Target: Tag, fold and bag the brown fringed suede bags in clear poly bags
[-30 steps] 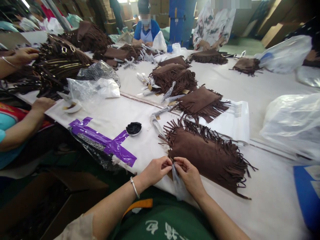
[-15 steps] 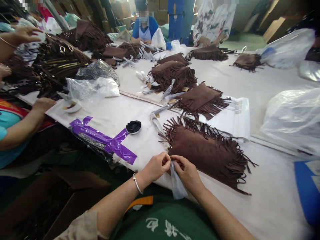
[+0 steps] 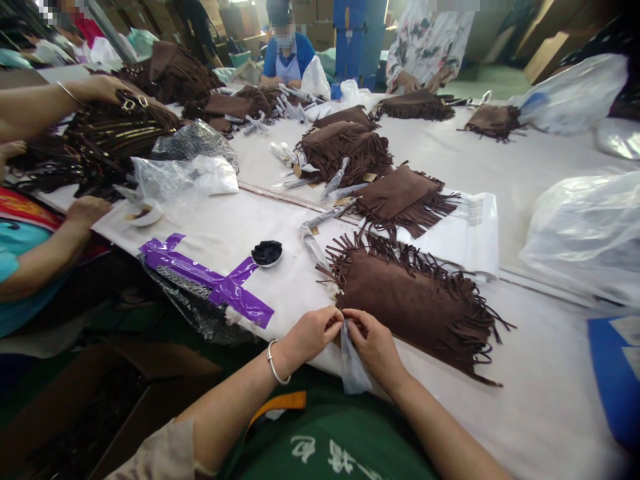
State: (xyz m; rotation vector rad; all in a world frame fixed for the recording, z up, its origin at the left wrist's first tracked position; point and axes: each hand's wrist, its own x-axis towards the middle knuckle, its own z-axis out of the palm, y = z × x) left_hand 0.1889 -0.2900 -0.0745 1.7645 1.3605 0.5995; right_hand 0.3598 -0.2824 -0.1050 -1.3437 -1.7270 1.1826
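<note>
A brown fringed suede bag (image 3: pixel 400 300) lies flat on the table just beyond my hands. At its near left corner my left hand (image 3: pixel 320 330) is closed in a pinch. My right hand (image 3: pixel 369 335) pinches right beside it, with thumb and finger on the top of a translucent plastic wrap (image 3: pixel 354 367). This wrap hangs down over the table's edge. Both sets of fingertips nearly meet, and the small part between them is hidden. A plastic-wrapped strap (image 3: pixel 314 243) runs out from the bag's left side.
More fringed bags (image 3: pixel 345 150) are piled up the table. Left of my hands lie purple tape (image 3: pixel 215 283) and a small dish (image 3: pixel 267 254) of black pieces. A co-worker's arm (image 3: pixel 45 250) rests at the left; clear plastic bags (image 3: pixel 590 233) lie right.
My hands stay at the bag's corner, with only slight finger movement. At the left, a co-worker's raised hand has reached right and down onto the pile of dark straps.
</note>
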